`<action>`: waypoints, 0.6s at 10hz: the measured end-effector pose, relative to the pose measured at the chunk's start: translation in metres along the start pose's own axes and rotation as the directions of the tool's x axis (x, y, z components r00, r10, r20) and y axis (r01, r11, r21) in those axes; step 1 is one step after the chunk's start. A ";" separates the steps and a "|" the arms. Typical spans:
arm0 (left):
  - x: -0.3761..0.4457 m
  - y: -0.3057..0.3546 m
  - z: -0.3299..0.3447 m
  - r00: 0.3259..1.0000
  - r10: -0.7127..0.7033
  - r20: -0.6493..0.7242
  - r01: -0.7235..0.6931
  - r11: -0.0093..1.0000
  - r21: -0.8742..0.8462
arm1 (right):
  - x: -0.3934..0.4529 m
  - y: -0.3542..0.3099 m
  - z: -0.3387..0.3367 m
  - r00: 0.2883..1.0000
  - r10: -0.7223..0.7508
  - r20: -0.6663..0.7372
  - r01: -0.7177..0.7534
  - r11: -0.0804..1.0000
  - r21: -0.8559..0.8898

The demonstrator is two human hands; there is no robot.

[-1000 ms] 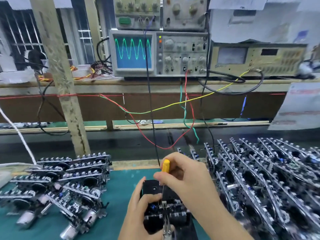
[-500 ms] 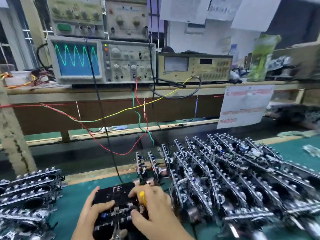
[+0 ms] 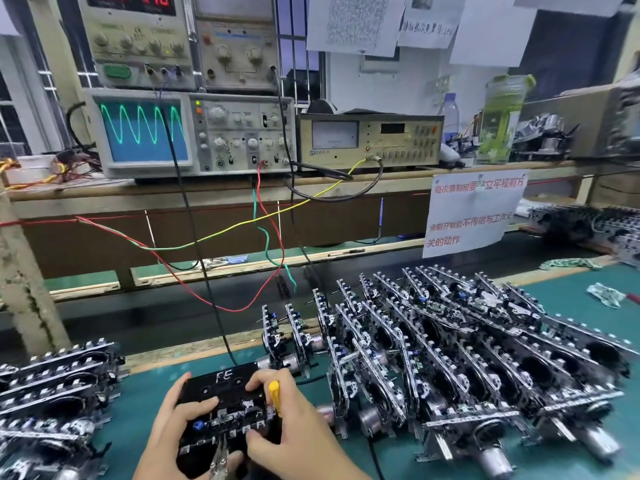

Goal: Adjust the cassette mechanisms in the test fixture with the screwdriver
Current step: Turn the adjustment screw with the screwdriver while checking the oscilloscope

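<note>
Unmoved: screwdriver (image 3: 274, 393) in right grip (image 3: 294, 431).

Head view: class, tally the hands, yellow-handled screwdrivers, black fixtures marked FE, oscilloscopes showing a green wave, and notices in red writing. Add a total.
Hands: 2 (left hand, right hand)
Yellow-handled screwdriver: 1
Black fixture marked FE: 1
Oscilloscope showing a green wave: 1
Notice in red writing: 1
Total: 6
</note>
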State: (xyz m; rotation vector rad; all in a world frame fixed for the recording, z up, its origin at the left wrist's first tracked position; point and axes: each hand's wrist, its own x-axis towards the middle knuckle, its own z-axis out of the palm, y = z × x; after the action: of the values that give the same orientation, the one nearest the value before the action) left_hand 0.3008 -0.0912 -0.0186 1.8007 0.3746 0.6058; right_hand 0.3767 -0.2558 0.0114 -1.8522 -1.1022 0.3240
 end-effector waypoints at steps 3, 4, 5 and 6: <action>-0.012 -0.017 -0.040 0.973 0.200 0.115 -0.227 0.920 0.320 | -0.001 0.004 0.004 1.000 -0.001 -0.030 0.002 0.999 0.038; -0.026 -0.013 -0.036 0.974 0.197 0.109 -0.221 0.932 0.289 | -0.001 0.006 0.004 1.000 0.002 -0.028 0.000 0.999 0.045; -0.025 -0.001 -0.025 0.955 0.295 0.025 -0.286 0.894 0.345 | 0.000 0.006 0.005 0.999 0.007 -0.032 -0.006 0.999 0.050; -0.028 -0.001 -0.032 0.962 0.250 0.108 -0.273 0.892 0.362 | 0.000 0.008 0.006 0.999 0.011 -0.051 -0.009 0.999 0.044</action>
State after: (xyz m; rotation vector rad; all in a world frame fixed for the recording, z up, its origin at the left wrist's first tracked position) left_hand 0.2598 -0.0803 -0.0182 2.2557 0.2155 0.7012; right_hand 0.3778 -0.2535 0.0016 -1.8182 -1.0436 0.3030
